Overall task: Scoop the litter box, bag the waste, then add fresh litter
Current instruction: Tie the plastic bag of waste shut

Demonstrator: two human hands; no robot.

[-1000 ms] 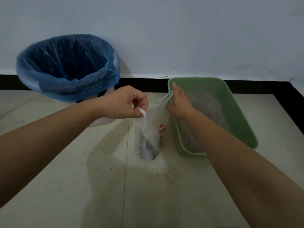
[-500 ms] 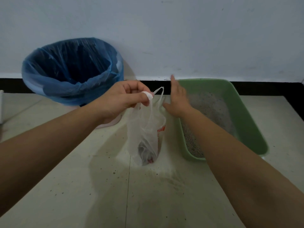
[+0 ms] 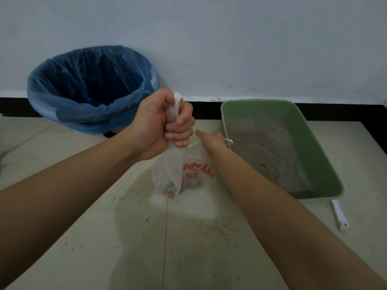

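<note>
Waste bag (image 3: 178,170) is stood on floor (image 3: 104,248), just beside left wall of litter box (image 3: 318,155). Gathered neck is clenched in left hand (image 3: 163,126). Right hand (image 3: 212,142) is placed at a handle loop; grip cannot be told.

The right hand (image 3: 211,141) shows only its back and thumb, so its fingers' hold cannot be told. Its forearm covers part of the red print on the plastic bag (image 3: 167,172) (contents: a dark blur). At lower right, the scoop (image 3: 340,216) shows only a white handle, its head hidden at the litter box (image 3: 322,164) rim.
</note>
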